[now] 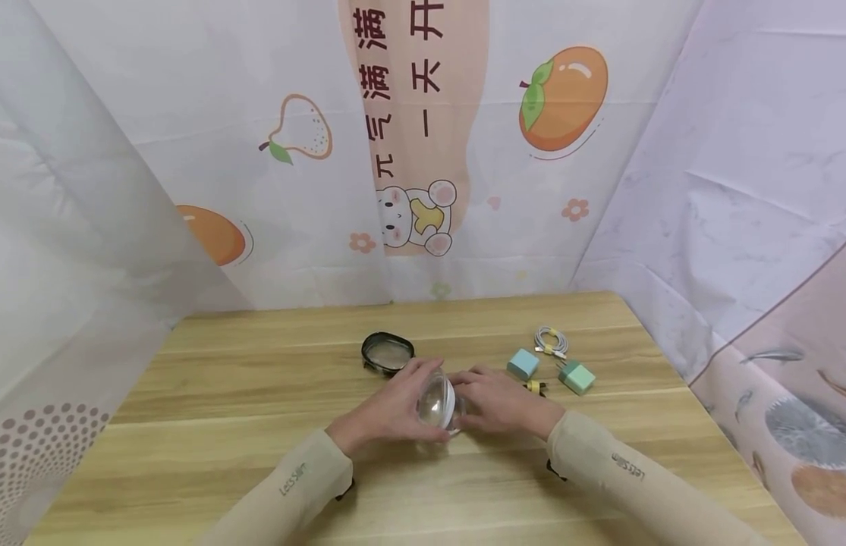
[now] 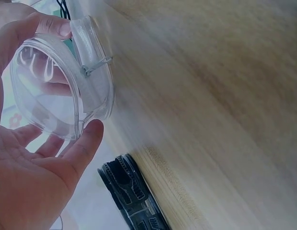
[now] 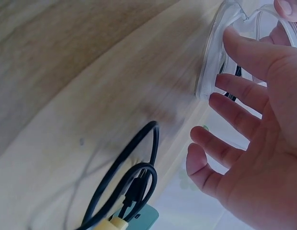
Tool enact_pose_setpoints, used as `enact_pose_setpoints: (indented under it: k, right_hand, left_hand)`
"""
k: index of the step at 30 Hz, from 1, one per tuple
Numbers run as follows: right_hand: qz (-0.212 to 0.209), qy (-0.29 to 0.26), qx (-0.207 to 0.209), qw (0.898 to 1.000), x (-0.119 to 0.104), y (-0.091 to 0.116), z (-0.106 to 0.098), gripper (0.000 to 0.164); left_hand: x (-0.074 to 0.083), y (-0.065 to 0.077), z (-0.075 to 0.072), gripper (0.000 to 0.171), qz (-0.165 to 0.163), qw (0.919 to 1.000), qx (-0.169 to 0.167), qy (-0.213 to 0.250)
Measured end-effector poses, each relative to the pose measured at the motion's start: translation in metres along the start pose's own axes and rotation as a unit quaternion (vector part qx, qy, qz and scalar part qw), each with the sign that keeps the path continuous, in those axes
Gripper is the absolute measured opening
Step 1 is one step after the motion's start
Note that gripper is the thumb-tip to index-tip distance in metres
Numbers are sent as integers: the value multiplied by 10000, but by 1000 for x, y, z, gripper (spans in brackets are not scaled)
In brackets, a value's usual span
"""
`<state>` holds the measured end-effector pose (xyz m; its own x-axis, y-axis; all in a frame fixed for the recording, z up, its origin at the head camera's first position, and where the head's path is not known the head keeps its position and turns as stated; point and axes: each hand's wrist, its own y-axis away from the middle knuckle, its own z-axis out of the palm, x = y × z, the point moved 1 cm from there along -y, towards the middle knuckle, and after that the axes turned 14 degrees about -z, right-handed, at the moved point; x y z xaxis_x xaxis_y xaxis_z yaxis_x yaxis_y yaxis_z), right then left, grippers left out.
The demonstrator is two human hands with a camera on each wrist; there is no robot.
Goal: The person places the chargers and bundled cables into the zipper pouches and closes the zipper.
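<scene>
Head view shows the left hand (image 1: 394, 410) gripping a clear, round, zippered plastic case (image 1: 434, 403), which might fold closed because the right hand (image 1: 502, 401), fingers loosely spread, merely touches it.

Holding clear round case (image 1: 434, 403), white-edged, tilted, between left hand (image 1: 393, 406) and right hand (image 1: 501, 398), over wood-grain table (image 1: 211, 425). Just beyond left fingertips: black-rimmed oval case (image 1: 388, 353). Beyond right hand: light-blue block (image 1: 523, 365); right of it, green adapter (image 1: 577, 377); farther back, coiled grey cable (image 1: 548, 348), yellow-tied. Near right wrist: yellow-and-black item (image 1: 534, 387), partly hidden. On forearms, beige sleeves (image 1: 296, 481). Behind, white cloth (image 1: 259, 220) printed with fruit, flowers, lettering.
</scene>
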<state>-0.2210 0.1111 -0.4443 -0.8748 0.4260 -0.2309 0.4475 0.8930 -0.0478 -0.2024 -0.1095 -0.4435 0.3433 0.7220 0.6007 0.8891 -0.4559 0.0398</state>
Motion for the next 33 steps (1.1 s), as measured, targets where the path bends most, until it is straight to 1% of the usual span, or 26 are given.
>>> enact_pose_setpoints:
  k: [4, 9, 14, 22, 27, 30, 33]
  right_hand:
    - [-46, 16, 2, 10000, 1, -1, 0, 50]
    - [73, -59, -71, 9999, 2, -2, 0, 52]
    - [139, -131, -108, 9998, 1, -3, -1, 51]
    - [63, -38, -91, 9999, 1, -2, 1, 50]
    - [117, -22, -124, 9999, 1, -3, 1, 51]
    - [139, 19, -120, 9998, 0, -3, 1, 52]
    - [113, 67, -109, 9999, 0, -4, 0, 52]
  left_hand:
    - [0, 0, -2, 109, -17, 10000, 23, 57]
    - [-2, 1, -4, 107, -22, 9997, 19, 232]
    - [-7, 2, -6, 107, -133, 9993, 4, 362]
    - [-14, 6, -10, 110, -290, 9964, -178, 781]
    - [-17, 9, -15, 110, -278, 9936, -305, 1047]
    - [-18, 9, -18, 111, -249, 9917, -373, 1203]
    - [-20, 10, -19, 111, -314, 9881, -512, 1418]
